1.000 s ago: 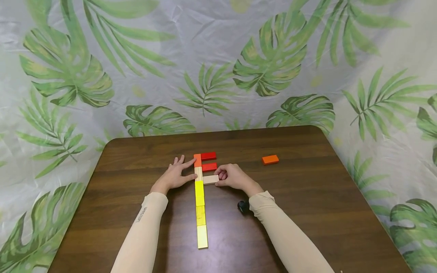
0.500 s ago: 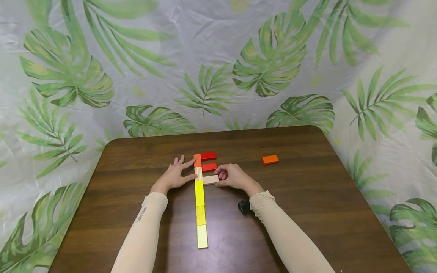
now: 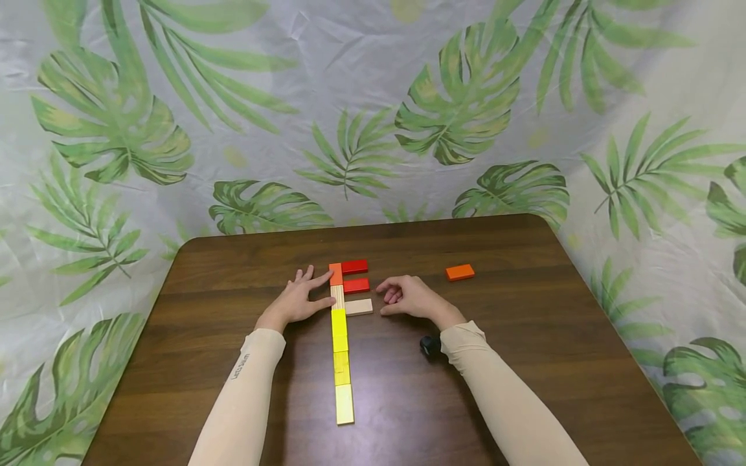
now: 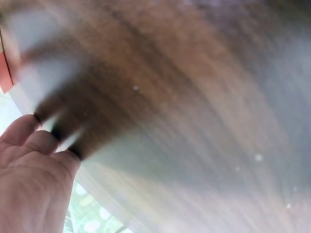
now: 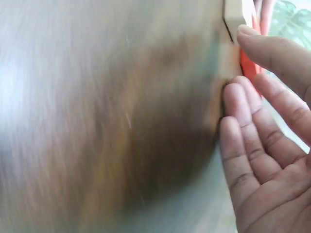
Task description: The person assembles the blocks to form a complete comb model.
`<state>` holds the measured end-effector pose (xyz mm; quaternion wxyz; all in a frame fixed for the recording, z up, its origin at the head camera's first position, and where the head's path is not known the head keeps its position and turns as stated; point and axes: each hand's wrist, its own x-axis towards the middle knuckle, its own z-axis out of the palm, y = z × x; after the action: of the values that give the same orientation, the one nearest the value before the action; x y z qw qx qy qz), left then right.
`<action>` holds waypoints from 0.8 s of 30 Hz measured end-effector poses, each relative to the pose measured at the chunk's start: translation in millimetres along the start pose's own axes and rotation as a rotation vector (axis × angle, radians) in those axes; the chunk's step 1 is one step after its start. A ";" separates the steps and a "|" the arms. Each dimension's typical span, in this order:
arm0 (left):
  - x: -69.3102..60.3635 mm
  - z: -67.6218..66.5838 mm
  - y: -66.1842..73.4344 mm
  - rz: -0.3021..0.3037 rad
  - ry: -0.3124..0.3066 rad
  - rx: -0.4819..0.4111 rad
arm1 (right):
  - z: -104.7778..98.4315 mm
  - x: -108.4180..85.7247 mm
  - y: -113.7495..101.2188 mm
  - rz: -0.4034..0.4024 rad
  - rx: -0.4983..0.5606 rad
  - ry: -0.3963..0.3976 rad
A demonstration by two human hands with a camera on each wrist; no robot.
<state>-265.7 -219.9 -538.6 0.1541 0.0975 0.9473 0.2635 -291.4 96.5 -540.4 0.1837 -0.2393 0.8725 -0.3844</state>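
My left hand [image 3: 297,299] rests on the table left of a column of flat blocks. Its index fingertip touches the orange block [image 3: 336,274] at the far end, and the thumb touches the striped wooden block [image 3: 338,298] below it. From the column's right side stick out two red blocks [image 3: 355,266] and a pale wooden block [image 3: 359,307]. Just right of that pale block is my right hand [image 3: 412,298], apart from it, thumb and fingers spread with nothing between them. The right wrist view shows its loosely bent fingers [image 5: 233,141] near the pale block [image 5: 235,17].
Several yellow blocks [image 3: 340,330] continue the column toward the near side. A lone orange block [image 3: 460,272] lies farther right on the dark wooden table [image 3: 524,362]. A leaf-patterned curtain [image 3: 350,97] hangs behind the table. A small black object [image 3: 430,347] shows at the right cuff.
My right hand has let go of the pale wooden block and moved a little to the right. That block stays against the column. The left hand has kept its place.
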 end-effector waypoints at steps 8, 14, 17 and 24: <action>0.5 0.4 -1.1 -0.005 -0.004 -0.001 | -42.7 -14.2 18.9 0.001 -0.019 0.075; 0.6 1.4 -3.2 -0.005 -0.001 -0.008 | -78.7 -28.3 42.9 0.035 -0.086 0.179; 0.8 1.6 -3.6 -0.006 -0.003 -0.008 | -93.8 -36.4 53.5 0.078 -0.126 0.212; -0.3 0.5 -2.0 -0.005 -0.005 -0.003 | -114.6 -51.0 73.3 0.142 -0.194 0.232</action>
<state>-265.5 -221.4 -540.0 0.1574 0.0957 0.9466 0.2645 -327.7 235.0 -516.1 0.0846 -0.1477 0.9356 -0.3093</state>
